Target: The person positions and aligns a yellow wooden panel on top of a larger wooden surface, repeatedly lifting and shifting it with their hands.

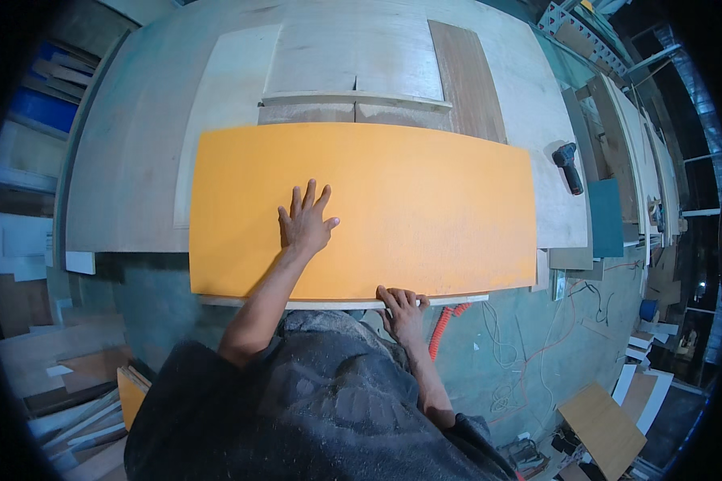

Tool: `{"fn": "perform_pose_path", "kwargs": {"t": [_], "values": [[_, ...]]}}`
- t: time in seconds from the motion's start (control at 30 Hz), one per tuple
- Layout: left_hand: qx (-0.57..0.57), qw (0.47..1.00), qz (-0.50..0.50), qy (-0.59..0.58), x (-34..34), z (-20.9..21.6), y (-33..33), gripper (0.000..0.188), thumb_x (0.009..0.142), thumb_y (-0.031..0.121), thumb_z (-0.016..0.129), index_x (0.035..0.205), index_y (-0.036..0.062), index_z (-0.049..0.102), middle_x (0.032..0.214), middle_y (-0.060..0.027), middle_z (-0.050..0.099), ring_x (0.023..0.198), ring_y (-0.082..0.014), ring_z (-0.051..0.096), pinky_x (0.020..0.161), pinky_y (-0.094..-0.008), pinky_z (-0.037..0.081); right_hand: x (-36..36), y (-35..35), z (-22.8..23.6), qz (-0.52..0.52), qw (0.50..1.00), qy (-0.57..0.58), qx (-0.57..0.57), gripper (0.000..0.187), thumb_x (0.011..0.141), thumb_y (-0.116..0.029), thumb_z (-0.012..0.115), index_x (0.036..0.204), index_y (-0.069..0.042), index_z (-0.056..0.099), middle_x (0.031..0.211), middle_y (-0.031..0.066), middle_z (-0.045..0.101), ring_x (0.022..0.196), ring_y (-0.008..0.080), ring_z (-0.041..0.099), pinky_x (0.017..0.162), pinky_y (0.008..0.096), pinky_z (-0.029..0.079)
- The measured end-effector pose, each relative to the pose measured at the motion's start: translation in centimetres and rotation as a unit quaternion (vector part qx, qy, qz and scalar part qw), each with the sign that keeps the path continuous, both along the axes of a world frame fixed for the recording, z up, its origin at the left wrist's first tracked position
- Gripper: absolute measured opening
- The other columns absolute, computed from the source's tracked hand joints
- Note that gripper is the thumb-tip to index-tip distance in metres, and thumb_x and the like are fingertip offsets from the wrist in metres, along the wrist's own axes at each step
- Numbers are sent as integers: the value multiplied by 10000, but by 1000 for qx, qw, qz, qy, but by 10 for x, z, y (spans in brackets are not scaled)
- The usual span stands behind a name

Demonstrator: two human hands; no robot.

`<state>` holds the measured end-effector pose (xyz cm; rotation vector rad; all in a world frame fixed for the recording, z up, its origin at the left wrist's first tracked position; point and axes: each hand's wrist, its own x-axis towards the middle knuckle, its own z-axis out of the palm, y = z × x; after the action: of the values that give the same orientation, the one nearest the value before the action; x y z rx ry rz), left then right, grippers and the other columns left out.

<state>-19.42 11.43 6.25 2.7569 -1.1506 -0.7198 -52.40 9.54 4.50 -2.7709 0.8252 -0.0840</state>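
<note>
A large orange-yellow panel [425, 208] lies flat on the worktable, its near edge by my body. My left hand [303, 228] rests palm down on its surface, left of the middle, with the fingers spread. At the near edge my right hand [403, 313] curls its fingers over the rim, gripping the panel there; the underside of that grip is hidden. A thin pale strip [329, 305] shows just under the panel's near edge, running past my right hand.
On the right of the pale worktable [128, 184] lies a dark cordless power tool [568, 168]. Beyond the panel stands a low wooden frame [353, 99]. A red coiled hose [441, 329] hangs by my right hand. Cables and a wooden board [602, 430] are at lower right; offcuts [80, 417] pile up at lower left.
</note>
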Motion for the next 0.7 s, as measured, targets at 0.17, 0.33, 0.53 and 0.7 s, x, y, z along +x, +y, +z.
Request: {"fn": "perform_pose_path", "kwargs": {"t": [0.17,0.33,0.53,0.7], "values": [[-7,1000,-1,-5,30,-3,-23,813,1027,505,631,1702,347,206,1801,-2,71,1649,-342,62,1237,-739,201,28,-28,-1,-2,999,-20,28,615,891,-312,786,1474,-244,605,1260,9,634,1232,220,543,1073,538,274],[-12,1000,-4,3,84,-2,-74,801,1034,507,619,1701,350,204,1801,-1,66,1649,-340,66,1242,-732,207,83,-80,-1,-1,999,-39,11,588,886,-307,789,1444,-235,619,1248,8,636,1217,222,549,1060,534,276],[-6,1000,-8,5,127,3,-117,790,1039,527,594,1701,353,199,1802,-7,55,1650,-335,48,1252,-721,204,123,-125,-9,12,999,-44,-16,567,899,-319,779,1432,-230,607,1235,5,624,1212,217,550,1064,543,282],[-19,1000,-7,4,160,0,-144,781,1042,531,586,1700,355,204,1801,-5,48,1650,-334,42,1251,-729,195,155,-154,-7,21,997,-66,-13,512,937,-346,729,1417,-222,606,1231,4,617,1207,227,542,1055,561,276]]}}
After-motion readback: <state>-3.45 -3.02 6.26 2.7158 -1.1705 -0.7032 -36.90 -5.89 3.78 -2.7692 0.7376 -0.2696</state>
